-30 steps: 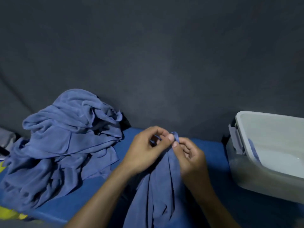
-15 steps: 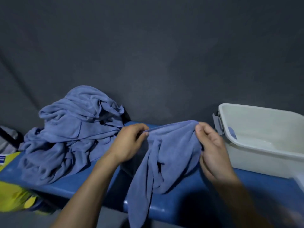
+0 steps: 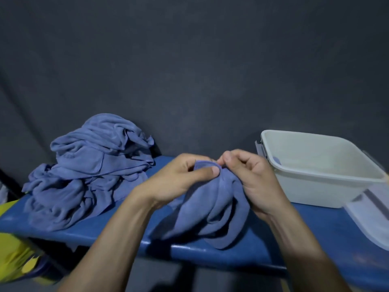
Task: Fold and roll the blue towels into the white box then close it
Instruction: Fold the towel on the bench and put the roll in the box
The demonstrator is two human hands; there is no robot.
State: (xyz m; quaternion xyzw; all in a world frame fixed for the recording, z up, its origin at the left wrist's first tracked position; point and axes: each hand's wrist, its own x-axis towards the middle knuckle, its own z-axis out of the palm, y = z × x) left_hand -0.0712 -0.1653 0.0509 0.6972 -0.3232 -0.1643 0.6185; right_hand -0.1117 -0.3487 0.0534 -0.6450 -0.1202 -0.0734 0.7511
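One blue towel point(image 3: 212, 209) hangs in folds above the blue table point(image 3: 294, 239), its lower end draped on the surface near the front edge. My left hand point(image 3: 179, 178) pinches its top edge between thumb and fingers. My right hand point(image 3: 250, 175) pinches the same edge right beside it, so the two hands almost touch. A pile of crumpled blue towels point(image 3: 90, 169) lies at the left of the table. The white box point(image 3: 320, 165) stands open at the right, just beyond my right hand.
The box's translucent lid point(image 3: 370, 216) lies flat on the table at the right edge, in front of the box. A dark cloth wall closes off the back. Something yellow point(image 3: 16, 256) sits below the table's left end.
Half a second ago my hands held the towel's top edge spread apart. They have since come together at the middle, and the towel now hangs bunched and lower on the table.
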